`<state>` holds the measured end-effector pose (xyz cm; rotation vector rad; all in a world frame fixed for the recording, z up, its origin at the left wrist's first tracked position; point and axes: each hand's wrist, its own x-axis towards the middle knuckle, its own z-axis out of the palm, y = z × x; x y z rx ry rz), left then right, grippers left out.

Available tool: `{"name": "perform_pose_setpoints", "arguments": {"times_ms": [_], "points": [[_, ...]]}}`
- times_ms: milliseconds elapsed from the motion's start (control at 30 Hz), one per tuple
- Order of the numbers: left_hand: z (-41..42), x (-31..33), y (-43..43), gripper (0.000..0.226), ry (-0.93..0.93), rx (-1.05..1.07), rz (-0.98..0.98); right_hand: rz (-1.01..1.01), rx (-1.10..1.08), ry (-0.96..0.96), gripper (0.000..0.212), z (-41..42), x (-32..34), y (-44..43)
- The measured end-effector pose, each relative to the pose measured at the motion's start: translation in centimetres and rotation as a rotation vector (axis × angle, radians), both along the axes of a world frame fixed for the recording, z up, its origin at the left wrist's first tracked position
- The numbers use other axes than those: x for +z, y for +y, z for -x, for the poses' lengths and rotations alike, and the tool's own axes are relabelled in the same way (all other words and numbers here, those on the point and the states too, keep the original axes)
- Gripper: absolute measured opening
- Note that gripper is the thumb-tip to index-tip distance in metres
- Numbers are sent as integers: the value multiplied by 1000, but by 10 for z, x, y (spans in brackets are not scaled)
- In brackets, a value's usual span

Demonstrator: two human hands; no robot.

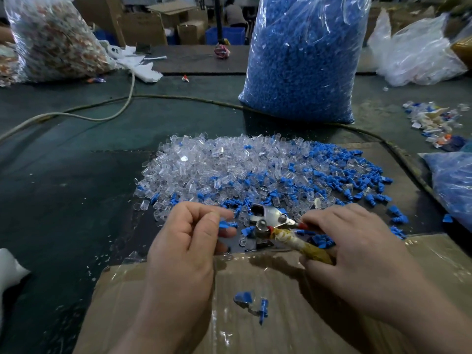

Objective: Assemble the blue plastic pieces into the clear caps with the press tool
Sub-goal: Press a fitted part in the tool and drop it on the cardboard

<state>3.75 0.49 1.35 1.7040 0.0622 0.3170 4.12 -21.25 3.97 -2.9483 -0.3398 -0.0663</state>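
Left grip (pixel 184 238) on blue piece (pixel 226 224)

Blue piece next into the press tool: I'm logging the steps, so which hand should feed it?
Probably left: the left hand pinches a blue piece beside the press tool, while the right hand grips the tool's wrapped handle.

dim, cool light with a wide-angle bend

the light is dim and cool. just beyond the left hand (pixel 189 241) and right hand (pixel 357 246), the clear caps (pixel 204 164) catch small white glints; far ahead, the bag of blue pieces (pixel 301 60) shows streaks of glare. soft shadows lie under both hands on the cardboard (pixel 293 328). lines bow toward the frame edges, and the background far beyond the hands is soft.
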Motion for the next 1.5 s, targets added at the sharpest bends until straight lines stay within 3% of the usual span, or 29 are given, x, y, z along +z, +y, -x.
{"name": "perform_pose_setpoints", "arguments": {"times_ms": [100, 233, 333, 433, 600, 733, 867, 933, 1000, 1100, 1233, 1300, 1333, 1433, 1500], "points": [[0, -4, -4, 31, 153, -119, 159, 110, -83, -3, 73, -5, -5, -3], [1, -11, -5, 20, 225, -171, 236, 134, -141, 32, 66, -7, -5, -1], [4, -9, -9, 10, 202, -215, 208, 43, -106, -92, 55, -1, 1, 10], [6, -7, -15, 5, 133, -226, 163, -182, 83, -220, 32, 14, 5, 34], [10, -5, -11, 3, -20, -301, -13, -214, 188, -112, 35, 16, 0, 40], [8, -3, -8, 11, -6, -334, -25, -287, 262, -141, 33, 18, 0, 39], [6, -1, 1, 49, 174, -424, -6, -300, 369, -310, 28, 18, -4, 42], [6, 0, 2, 53, 237, -421, -2, -306, 377, -359, 28, 19, -3, 47], [7, 2, 1, 53, 181, -370, -70, -320, 346, -378, 29, 22, -3, 52], [11, 5, -2, 47, -46, -310, -244, -493, 176, -123, 32, 26, 1, 59], [13, 11, -6, 41, -344, -329, -475, -1183, -82, 616, 22, 29, 11, 59], [13, 9, -4, 37, -390, -362, -491, -1289, -119, 758, 19, 28, 16, 55], [12, 9, -2, 36, -357, -367, -483, -1150, -91, 679, 23, 27, 13, 52], [7, 9, 11, 32, -170, -312, -559, -525, -11, 180, 34, 20, 0, 40], [4, 6, 17, 36, -112, -328, -734, -320, -8, 35, 29, 19, -6, 34]]}}
